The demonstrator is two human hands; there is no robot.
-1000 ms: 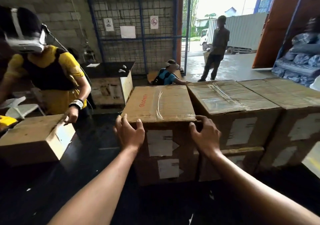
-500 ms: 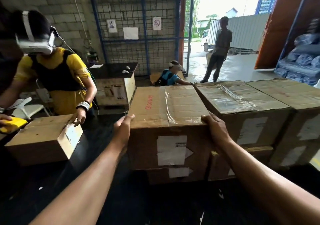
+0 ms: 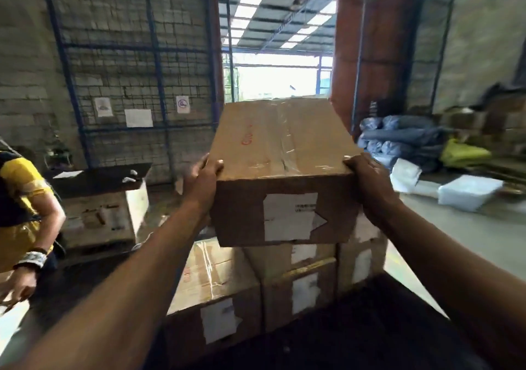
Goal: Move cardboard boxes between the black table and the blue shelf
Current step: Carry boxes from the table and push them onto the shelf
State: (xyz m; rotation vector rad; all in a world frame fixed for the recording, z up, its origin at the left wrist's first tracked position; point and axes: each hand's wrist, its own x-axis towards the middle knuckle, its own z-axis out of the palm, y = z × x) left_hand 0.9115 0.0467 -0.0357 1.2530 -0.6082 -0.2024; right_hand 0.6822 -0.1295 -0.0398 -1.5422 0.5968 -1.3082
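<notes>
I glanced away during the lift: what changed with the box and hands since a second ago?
The left hand and right hand slid to the sides of the taped box, gripped it and raised it off the stack. The other boxes stayed on the black table.

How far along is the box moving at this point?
Done: one box is up in the air, raised above the others. In hand: the left hand and right hand grip its near top corners. Left: carrying it to the blue shelf, which is out of view; at least three more boxes sit on the black table.
</notes>
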